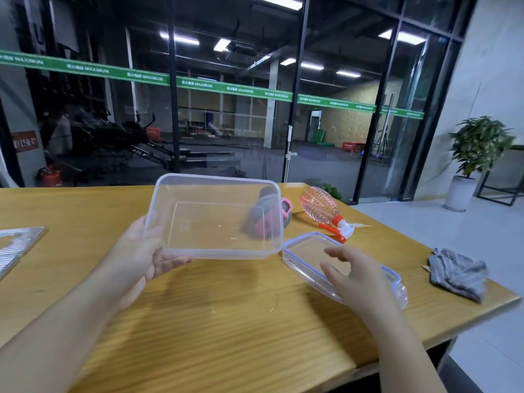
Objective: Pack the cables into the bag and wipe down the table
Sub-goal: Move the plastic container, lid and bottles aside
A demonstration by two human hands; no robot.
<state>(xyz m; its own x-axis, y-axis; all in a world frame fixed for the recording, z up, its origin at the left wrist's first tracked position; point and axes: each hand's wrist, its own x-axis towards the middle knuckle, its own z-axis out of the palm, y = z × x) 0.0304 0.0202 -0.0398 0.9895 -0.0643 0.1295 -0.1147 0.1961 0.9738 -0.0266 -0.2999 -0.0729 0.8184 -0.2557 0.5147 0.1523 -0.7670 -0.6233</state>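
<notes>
Left hand (141,252): grips the near left corner of a clear plastic box (215,217), thumb inside the wall, fingers curled beneath, holding it tilted up off the table (198,307) with its open side toward the person.
Right hand (357,275): released, fingers spread and loosely bent, over the clear lid (306,251); I cannot tell whether it touches the lid.
Lid: blue-edged, lying flat on the table just right of the box.
Bag (272,214): a grey and pink pouch behind the box, seen mostly through the plastic, blurred.
Cables: none that I can make out.
Spray bottle (323,209): pink, with an orange and white trigger, lying on its side beyond the lid.
Cloth (459,273): grey, crumpled, near the right edge of the table, well apart from the hands.
Tray (17,245): clear ribbed piece at the far left edge.
Plant (476,146): potted, on the floor to the right.
</notes>
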